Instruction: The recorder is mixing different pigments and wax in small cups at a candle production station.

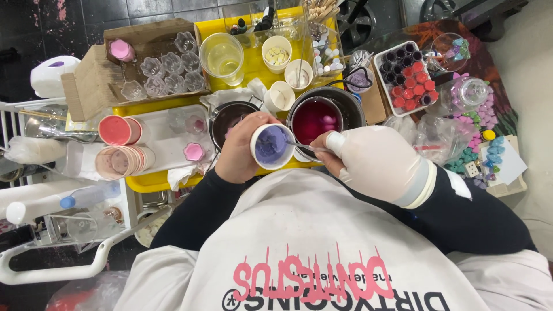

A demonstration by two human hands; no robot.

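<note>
Gloved right hand [377, 161] stirs purple cup [272, 146] (left-held) — pots [318, 118] crowd behind.

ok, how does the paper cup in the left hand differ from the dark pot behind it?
The paper cup is small, white-walled and tilted in the left hand; the dark pot is larger, black-rimmed and sits flat on the yellow tray. The cup holds purple stuff, the pot a deep pink-red liquid. The gloved right hand holds a thin stick into the cup, not the pot. Both are round and open-topped.
</note>
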